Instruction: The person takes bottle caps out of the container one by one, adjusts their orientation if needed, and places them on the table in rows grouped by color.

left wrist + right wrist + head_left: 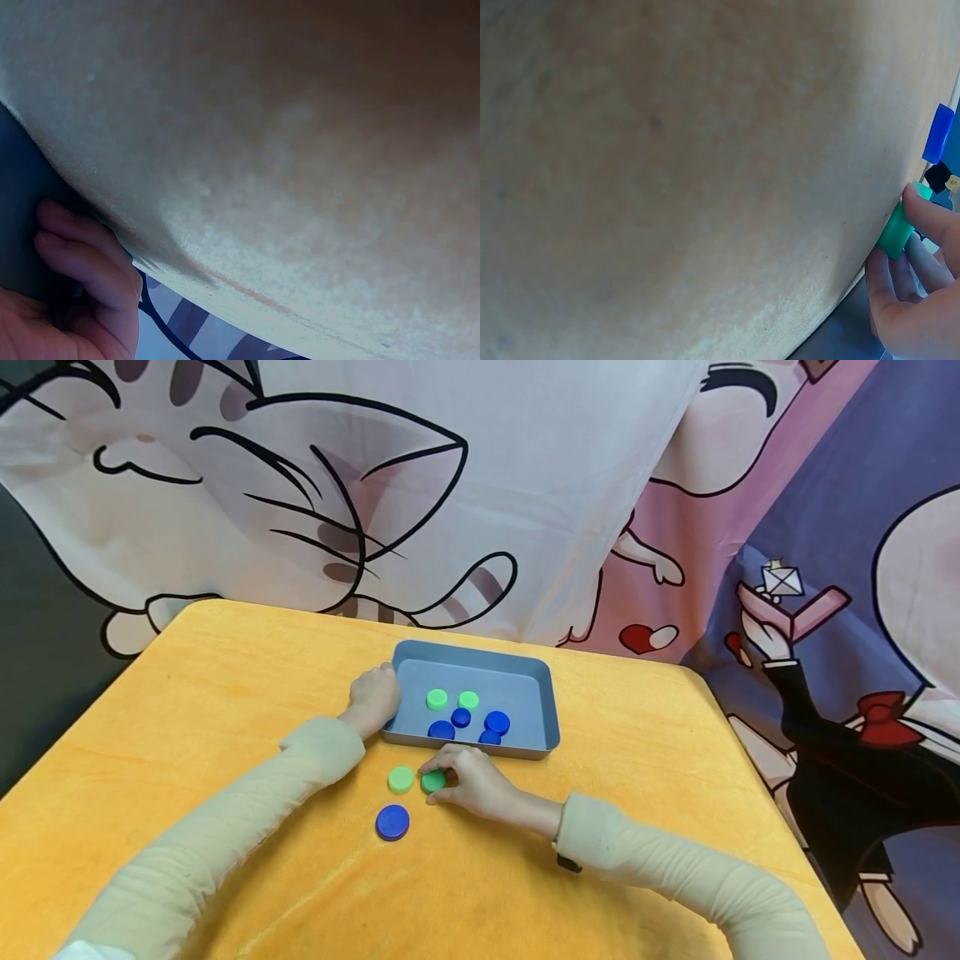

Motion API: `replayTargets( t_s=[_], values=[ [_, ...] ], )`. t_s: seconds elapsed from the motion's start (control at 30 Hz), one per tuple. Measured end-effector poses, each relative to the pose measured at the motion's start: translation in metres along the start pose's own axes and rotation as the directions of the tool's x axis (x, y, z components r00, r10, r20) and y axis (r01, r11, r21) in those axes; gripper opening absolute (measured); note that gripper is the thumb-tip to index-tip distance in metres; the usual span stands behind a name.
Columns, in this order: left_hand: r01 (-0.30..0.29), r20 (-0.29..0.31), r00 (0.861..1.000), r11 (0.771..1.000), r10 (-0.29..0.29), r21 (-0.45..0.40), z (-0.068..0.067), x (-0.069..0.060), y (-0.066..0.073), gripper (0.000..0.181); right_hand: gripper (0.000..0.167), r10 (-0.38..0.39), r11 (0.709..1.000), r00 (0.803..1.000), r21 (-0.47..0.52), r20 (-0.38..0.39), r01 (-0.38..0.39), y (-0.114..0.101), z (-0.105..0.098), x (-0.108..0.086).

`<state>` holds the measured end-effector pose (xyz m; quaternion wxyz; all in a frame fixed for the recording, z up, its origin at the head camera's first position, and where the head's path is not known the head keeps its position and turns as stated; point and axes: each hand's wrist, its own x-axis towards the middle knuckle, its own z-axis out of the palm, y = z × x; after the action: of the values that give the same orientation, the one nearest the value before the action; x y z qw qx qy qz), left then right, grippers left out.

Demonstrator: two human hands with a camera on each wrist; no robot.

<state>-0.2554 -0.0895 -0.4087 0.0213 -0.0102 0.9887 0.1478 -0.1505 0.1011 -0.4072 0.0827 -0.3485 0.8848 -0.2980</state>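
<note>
The right hand [480, 783] pinches a green cap [432, 782] between thumb and fingers, just in front of the tray's near edge. In the right wrist view, the thumb and fingers of that hand [922, 277] hold the green cap [897, 231] by its sides. At the left end of the grey-blue tray [517, 672], the left hand [373, 697] grips the rim; the left wrist view shows its fingers curled [86, 285] at the dark tray wall [22, 202]. Inside the tray lie two light green caps [437, 699] [468, 700] and several blue caps [497, 722].
On the yellow tablecloth [247, 693], a light green cap [401, 779] lies just left of the held cap, and a larger blue cap [392, 822] lies nearer the person. A printed cloth with cartoon figures [555, 485] hangs behind the table.
</note>
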Motion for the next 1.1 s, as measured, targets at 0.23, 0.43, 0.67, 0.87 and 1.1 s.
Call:
replayTargets(
  t_s=[0.23,0.43,0.67,0.87,1.1],
  values=[
    [0.008,0.0,1.0,1.0,-0.008,-0.001,0.0014,0.0012,-0.0006,0.03,0.031,0.023,1.0,1.0,-0.005,0.008,-0.023,0.0007,0.0007,0.0007],
    [0.009,0.0,1.0,1.0,-0.009,0.002,0.0016,0.0013,-0.001,0.03,0.032,0.011,1.0,1.0,-0.024,0.006,-0.011,0.0017,0.0016,0.0007],
    [0.015,0.013,1.0,1.0,-0.015,-0.001,0.0022,0.0011,-0.0017,0.03,0.033,-0.016,0.997,1.0,-0.069,0.011,0.017,0.0007,0.0009,0.0004],
    [0.018,0.026,1.0,1.0,-0.017,-0.005,0.0016,0.0016,-0.0013,0.03,0.035,-0.03,0.995,1.0,-0.094,0.005,0.031,0.0014,0.0007,-0.0002],
    [0.016,0.031,0.999,1.0,-0.016,-0.007,0.0018,0.002,-0.0013,0.03,0.035,-0.087,0.989,0.996,-0.124,-0.027,0.083,0.0013,0.0,-0.0035]
  ],
)
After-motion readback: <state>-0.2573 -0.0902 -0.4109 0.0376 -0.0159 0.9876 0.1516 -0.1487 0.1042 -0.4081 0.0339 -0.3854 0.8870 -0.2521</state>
